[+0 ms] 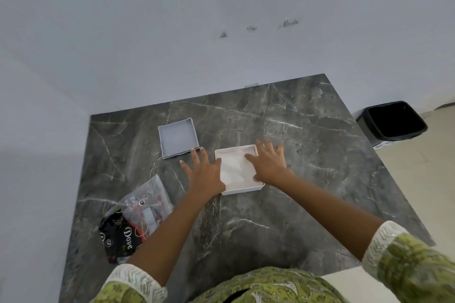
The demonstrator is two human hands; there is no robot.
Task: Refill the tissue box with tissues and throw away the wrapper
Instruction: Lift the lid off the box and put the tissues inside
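Observation:
A white square tissue box base point(242, 190) sits mid-table with white tissues point(234, 170) lying inside it. My right hand point(269, 162) lies flat, fingers spread, over the box's right side, pressing on the tissues. My left hand point(203, 172) rests open at the box's left edge, fingers spread on the table. The grey box lid point(177, 139) lies upturned to the far left. The clear and black plastic wrapper point(134, 219) lies crumpled at the near left of the table.
A dark marble table point(295, 130) stands against a pale wall. A black waste bin point(394, 122) sits on the floor beyond the table's right edge.

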